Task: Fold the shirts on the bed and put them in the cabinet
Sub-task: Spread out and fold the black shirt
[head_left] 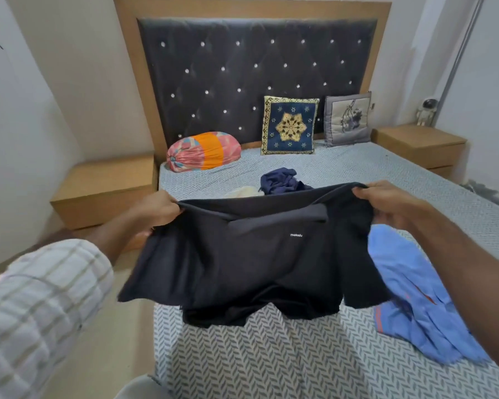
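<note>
Head view: a black shirt (251,254) of soft, matte knit hangs spread between two hands above the bed (285,355), its lower hem crumpled on the sheet and a small white label on its chest. The left hand (159,210) pinches one top corner with curled fingers; the right hand (386,201) grips the other corner the same way. The sheet is pale with a grey herringbone print. A light blue shirt (415,298) lies rumpled just right of the black one, under the right forearm. Farther up the bed sits a bunched navy shirt (283,181) with a cream garment (242,192) beside it. A tufted dark headboard (257,76), studded, backs a striped bolster (203,151) and two square cushions (290,125).
</note>
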Available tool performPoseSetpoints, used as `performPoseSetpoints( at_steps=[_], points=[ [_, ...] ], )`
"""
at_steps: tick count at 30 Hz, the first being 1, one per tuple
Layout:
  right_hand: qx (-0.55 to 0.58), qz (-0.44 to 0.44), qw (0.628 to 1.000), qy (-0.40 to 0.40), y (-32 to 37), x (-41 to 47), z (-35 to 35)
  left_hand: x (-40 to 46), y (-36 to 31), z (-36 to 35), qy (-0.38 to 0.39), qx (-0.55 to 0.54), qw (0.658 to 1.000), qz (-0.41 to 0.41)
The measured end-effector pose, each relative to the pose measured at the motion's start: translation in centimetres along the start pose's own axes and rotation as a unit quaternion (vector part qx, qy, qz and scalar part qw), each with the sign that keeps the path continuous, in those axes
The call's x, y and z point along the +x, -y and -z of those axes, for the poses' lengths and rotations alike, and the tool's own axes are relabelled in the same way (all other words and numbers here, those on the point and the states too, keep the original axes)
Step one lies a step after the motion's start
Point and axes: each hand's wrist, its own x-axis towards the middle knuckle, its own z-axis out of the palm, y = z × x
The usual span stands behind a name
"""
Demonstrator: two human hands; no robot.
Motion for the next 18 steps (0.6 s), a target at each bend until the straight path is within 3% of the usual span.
performPoseSetpoints(
  at_steps=[2, 5, 7, 10, 13, 18],
  points=[
    [0.066, -0.019, 0.998, -0.004, 0.0, 2.0, -1.4, 1.5, -1.6, -1.5, 0.033, -0.186, 0.981, 0.050],
    [0.137, -0.010, 0.990, -0.017, 2.3, 4.8, -2.8, 5.5, -4.8, -1.8, 0.020, -0.475, 0.876, 0.082],
    [0.187, 0.028, 0.982, -0.021, 5.2, 6.1, -3.1, 8.5, -6.8, -0.3, -0.019, -0.583, 0.810, 0.061],
    [0.269, 0.097, 0.957, -0.037, 10.0, 8.0, -2.4, 11.2, -10.0, 4.0, -0.063, -0.643, 0.763, -0.022],
    [0.322, 0.156, 0.932, -0.063, 14.5, 9.2, -1.4, 12.9, -12.4, 9.0, -0.142, -0.635, 0.754, -0.088],
    [0.360, 0.238, 0.897, -0.097, 18.5, 7.7, 0.2, 12.0, -13.9, 14.4, -0.186, -0.619, 0.744, -0.166]
  ],
)
